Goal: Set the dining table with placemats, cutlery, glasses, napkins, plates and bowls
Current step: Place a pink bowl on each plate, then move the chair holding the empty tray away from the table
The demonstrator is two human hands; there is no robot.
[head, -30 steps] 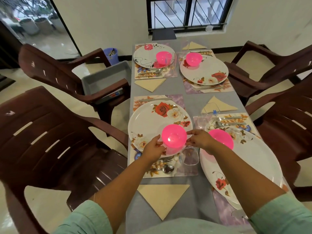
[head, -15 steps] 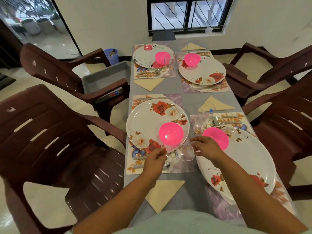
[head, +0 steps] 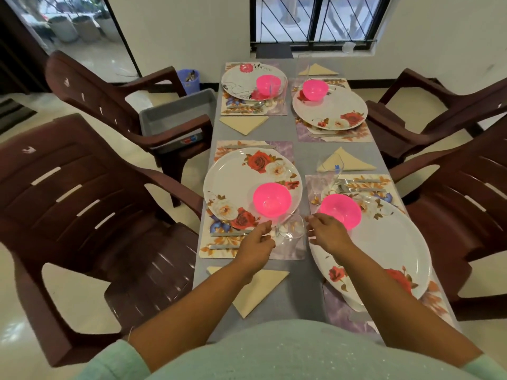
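A pink bowl (head: 271, 199) sits on the near-left floral plate (head: 236, 182), which lies on a placemat (head: 285, 250). A clear glass (head: 291, 226) stands on that mat between my hands. My left hand (head: 256, 242) hovers over the mat's cutlery (head: 225, 234), fingers loosely extended, holding nothing. My right hand (head: 327, 231) hangs relaxed just right of the glass, in front of a second pink bowl (head: 341, 209) on the near-right plate (head: 384, 248). A folded beige napkin (head: 263, 286) lies below the near-left mat.
Two more place settings with plates and pink bowls (head: 267, 83) (head: 315, 89) fill the far end of the grey table (head: 301, 292). Dark brown plastic chairs (head: 82, 193) (head: 461, 187) flank both sides. A grey bin (head: 175, 113) rests on the far-left chair.
Both hands let go of the near-left pink bowl, now resting on the plate, and drew back toward me, ending on either side of the glass.
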